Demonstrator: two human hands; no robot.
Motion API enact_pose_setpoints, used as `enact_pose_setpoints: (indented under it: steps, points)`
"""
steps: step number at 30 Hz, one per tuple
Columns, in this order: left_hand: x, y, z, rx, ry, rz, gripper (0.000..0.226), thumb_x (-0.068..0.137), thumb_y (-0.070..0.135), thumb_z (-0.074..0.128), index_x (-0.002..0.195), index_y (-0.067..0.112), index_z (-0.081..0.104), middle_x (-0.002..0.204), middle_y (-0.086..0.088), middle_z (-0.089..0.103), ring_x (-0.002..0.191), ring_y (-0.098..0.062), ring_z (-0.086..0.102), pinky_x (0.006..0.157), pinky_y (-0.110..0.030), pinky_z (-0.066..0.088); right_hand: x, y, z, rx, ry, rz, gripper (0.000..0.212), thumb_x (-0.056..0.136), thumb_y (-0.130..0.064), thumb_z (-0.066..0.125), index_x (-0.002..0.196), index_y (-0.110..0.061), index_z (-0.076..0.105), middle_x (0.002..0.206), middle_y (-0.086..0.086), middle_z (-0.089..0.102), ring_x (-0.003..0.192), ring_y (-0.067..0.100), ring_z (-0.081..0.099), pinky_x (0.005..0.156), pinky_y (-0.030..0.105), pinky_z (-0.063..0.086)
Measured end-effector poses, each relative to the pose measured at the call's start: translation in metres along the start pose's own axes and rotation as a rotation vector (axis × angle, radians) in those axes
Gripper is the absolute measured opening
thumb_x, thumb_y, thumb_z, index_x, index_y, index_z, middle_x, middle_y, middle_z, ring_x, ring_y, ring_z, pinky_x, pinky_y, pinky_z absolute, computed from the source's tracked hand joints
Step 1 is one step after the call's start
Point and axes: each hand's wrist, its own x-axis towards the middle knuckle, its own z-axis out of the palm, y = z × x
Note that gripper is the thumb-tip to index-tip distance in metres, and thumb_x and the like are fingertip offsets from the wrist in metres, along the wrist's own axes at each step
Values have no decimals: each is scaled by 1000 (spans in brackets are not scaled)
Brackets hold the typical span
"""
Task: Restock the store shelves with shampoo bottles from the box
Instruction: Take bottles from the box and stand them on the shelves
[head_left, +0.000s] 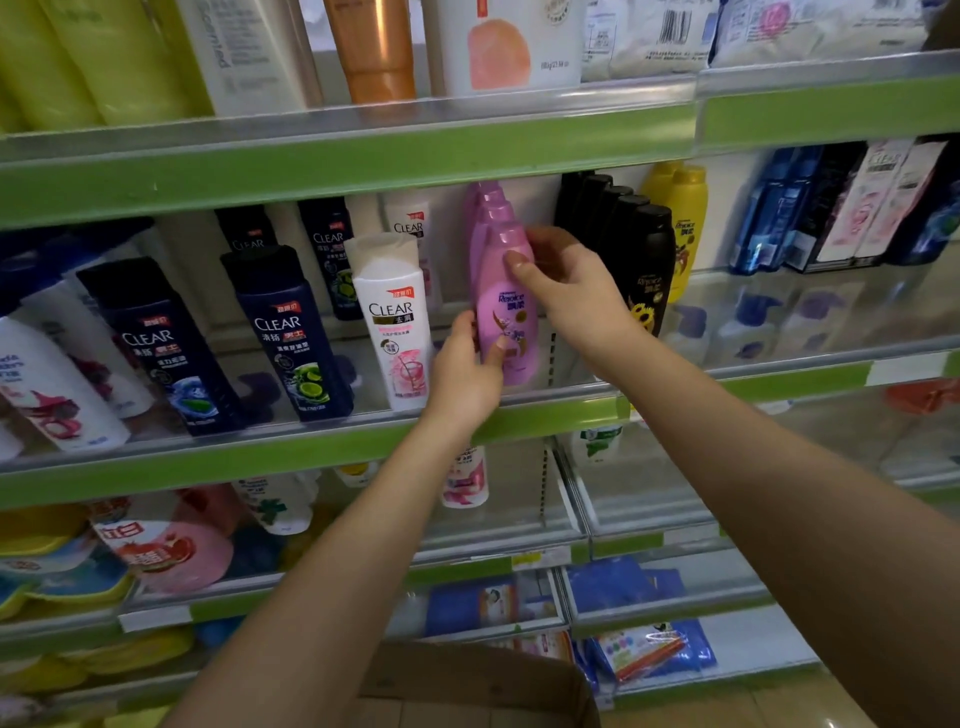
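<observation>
Pink and glossy, the shampoo bottle (503, 317) stands at the shelf (332, 447) front, my left hand (466, 371) gripping low, my right hand (563, 283) pinching its shoulder; it looks light, stiff, slippery, so I'd keep both holds.

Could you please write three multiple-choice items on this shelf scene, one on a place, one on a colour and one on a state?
1. Where does the pink bottle stand?
A. between the white CLEAR bottle and the black bottles
B. on the top shelf
C. in the cardboard box

2. What colour are the shelf edge strips?
A. red
B. green
C. blue

3. What are the hands doing?
A. both hang idle
B. only the right hand touches the bottle
C. both hold the pink bottle

Answers: 1 A, its neighbours flank it; 2 B, every strip is green; 3 C, the left hand grips low, the right grips near the top.
</observation>
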Motion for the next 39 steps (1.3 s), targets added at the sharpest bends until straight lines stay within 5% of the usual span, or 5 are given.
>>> enact_pose_setpoints:
  steps: [9, 17, 23, 32, 39]
  points:
    - [7, -5, 1, -31, -43, -20, 25, 97, 12, 49, 121, 16, 49, 111, 0, 64, 105, -15, 61, 97, -38, 49, 0, 4, 0, -29, 8, -34, 29, 96, -16, 58, 123, -6, 53, 111, 9, 67, 96, 22, 68, 78, 38, 60]
    - [-3, -4, -3, -11, -88, 1, 32, 97, 14, 49, 129, 15, 46, 122, -4, 61, 113, -18, 57, 100, -40, 47, -13, 0, -1, 3, 8, -36, 23, 95, -17, 60, 116, -10, 55, 114, 11, 65, 106, 21, 64, 92, 36, 54]
    - [-14, 0, -5, 5, -88, 48, 31, 97, 10, 48, 128, 12, 46, 111, 2, 61, 98, -8, 56, 87, -24, 46, -21, -2, -4, -27, -8, -49, 27, 95, -21, 59, 118, -6, 55, 112, 9, 67, 104, 19, 65, 90, 35, 55]
    - [-21, 2, -5, 3, -98, 43, 31, 98, 13, 46, 129, 13, 45, 95, 15, 60, 98, -5, 57, 91, -25, 46, -24, -1, -5, -40, -18, -36, 34, 95, -27, 58, 126, -13, 53, 120, 5, 64, 110, 16, 62, 89, 35, 57]
    - [-39, -4, -10, 45, -32, 16, 56, 93, 20, 57, 142, 14, 31, 141, -2, 46, 129, -15, 43, 105, -30, 37, -43, -9, -14, -4, -37, 15, 48, 97, -33, 55, 141, -18, 43, 121, 3, 63, 111, 12, 61, 93, 26, 52]
